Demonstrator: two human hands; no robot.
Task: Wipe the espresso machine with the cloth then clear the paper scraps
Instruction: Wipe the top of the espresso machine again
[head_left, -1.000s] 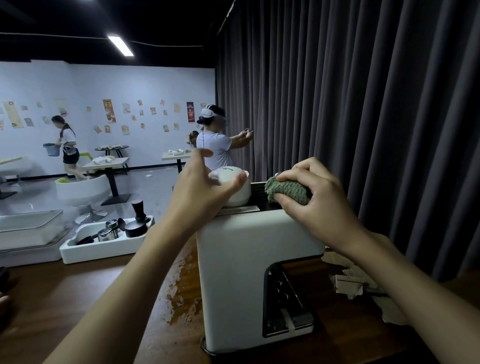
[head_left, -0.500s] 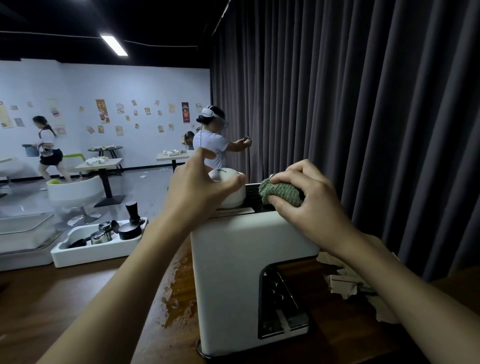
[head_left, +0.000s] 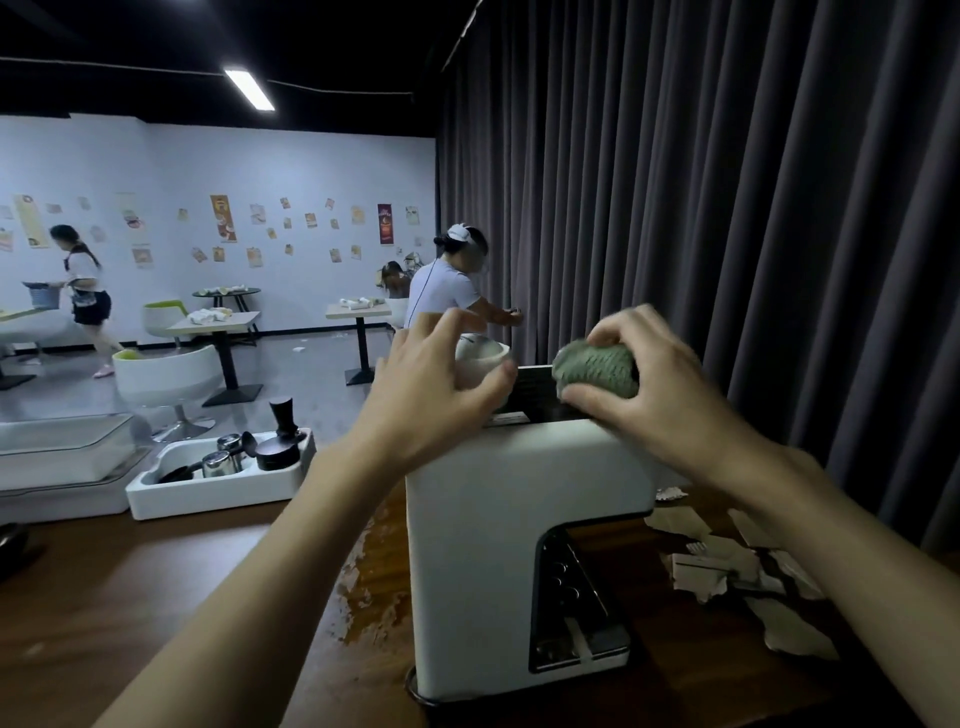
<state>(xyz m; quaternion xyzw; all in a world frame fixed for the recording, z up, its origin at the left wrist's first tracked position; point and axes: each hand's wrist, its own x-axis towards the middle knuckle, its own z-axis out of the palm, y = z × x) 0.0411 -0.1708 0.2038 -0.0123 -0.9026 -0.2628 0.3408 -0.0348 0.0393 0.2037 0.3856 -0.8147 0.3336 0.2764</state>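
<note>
A white espresso machine (head_left: 488, 545) stands on the dark wooden counter, its black control panel facing right. My right hand (head_left: 660, 395) grips a balled green cloth (head_left: 597, 368) over the machine's black top grille. My left hand (head_left: 431, 389) holds a white cup (head_left: 480, 356) that sits on the machine's top at its left. Torn paper scraps (head_left: 727, 566) lie on the counter to the right of the machine, partly hidden by my right forearm.
A white tray (head_left: 218, 491) with metal jugs and a black tamper sits at the counter's left. A clear lidded case (head_left: 62, 447) stands beyond it. A wet stain (head_left: 374, 577) marks the wood left of the machine. Dark curtains hang behind; people move among café tables.
My right hand has lifted and turned the cloth slightly above the top grille. My left hand stays on the cup. The view has shifted a little.
</note>
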